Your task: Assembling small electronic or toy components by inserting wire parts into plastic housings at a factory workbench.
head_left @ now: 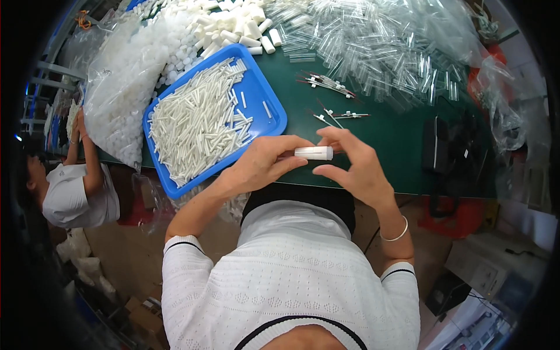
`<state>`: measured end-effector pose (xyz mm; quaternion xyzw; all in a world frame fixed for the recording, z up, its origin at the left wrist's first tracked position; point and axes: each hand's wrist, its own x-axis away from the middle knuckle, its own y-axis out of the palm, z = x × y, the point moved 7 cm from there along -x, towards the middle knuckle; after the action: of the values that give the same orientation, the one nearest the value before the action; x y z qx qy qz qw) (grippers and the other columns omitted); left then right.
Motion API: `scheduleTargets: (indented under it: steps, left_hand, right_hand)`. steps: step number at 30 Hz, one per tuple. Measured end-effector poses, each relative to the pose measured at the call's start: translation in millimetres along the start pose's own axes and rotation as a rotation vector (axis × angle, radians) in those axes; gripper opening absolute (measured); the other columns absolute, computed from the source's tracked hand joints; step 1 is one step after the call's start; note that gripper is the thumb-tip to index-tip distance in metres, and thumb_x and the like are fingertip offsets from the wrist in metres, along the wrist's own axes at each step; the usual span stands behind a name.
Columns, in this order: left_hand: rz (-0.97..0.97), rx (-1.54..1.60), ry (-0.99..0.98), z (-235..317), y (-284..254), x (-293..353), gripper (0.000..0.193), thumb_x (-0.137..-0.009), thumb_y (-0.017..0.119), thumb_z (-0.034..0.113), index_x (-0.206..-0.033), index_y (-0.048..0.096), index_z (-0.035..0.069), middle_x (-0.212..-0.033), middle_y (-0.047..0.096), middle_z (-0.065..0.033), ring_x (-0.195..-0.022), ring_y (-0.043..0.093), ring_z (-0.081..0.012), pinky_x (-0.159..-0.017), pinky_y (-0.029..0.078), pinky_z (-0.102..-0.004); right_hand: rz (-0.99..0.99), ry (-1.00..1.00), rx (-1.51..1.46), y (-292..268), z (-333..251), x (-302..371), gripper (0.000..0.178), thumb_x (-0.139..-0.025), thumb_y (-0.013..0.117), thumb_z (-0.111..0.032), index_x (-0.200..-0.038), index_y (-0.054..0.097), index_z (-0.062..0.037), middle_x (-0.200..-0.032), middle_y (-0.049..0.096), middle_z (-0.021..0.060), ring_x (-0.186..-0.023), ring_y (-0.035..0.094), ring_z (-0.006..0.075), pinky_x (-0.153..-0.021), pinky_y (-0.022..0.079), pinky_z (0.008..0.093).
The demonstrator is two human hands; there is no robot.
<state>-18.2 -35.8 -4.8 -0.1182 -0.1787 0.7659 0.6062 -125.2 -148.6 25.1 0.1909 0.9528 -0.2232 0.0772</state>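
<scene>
My left hand pinches a short white cylinder that looks to be inside a clear sleeve, lying level above the table's near edge. At the cylinder's right end is a pale cap-like piece. My right hand curves around that end with thumb and fingers spread apart; whether a fingertip touches it from behind is hidden. Just left of my hands sits a blue tray heaped with thin white sticks. Beyond my hands lie small bundles of thin red-and-dark wire pieces with white bits.
Clear tubes are heaped at the back right of the green table. White cylinders and a plastic bag of white caps fill the back left. Black items stand at right. A co-worker is at far left.
</scene>
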Motion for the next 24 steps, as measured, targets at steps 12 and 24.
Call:
scheduleTargets:
  steps: [12,24]
  left_hand:
    - [-0.058,-0.002,0.013,-4.5,21.3,13.7,0.027,-0.101,0.043,0.025,-0.100,0.057,0.001,-0.074,0.053,-0.0162,-0.063,0.051,-0.0295,-0.059,0.041,-0.0356]
    - [0.110,-0.025,-0.019,0.8,24.2,23.0,0.020,-0.089,0.065,0.018,-0.094,0.053,0.002,-0.075,0.060,-0.0136,-0.065,0.059,-0.0323,-0.058,0.046,-0.0354]
  right_hand:
    - [-0.207,0.416,-0.520,24.0,29.9,20.3,0.015,-0.088,0.065,-0.004,-0.100,0.062,0.0045,-0.082,0.067,0.0079,-0.072,0.065,0.0107,-0.064,0.053,0.0232]
    - [0.068,0.112,-0.518,30.2,40.7,35.1,0.025,-0.080,0.070,0.004,-0.103,0.072,-0.0044,-0.102,0.064,0.0078,-0.090,0.059,0.0125,-0.075,0.050,0.0235]
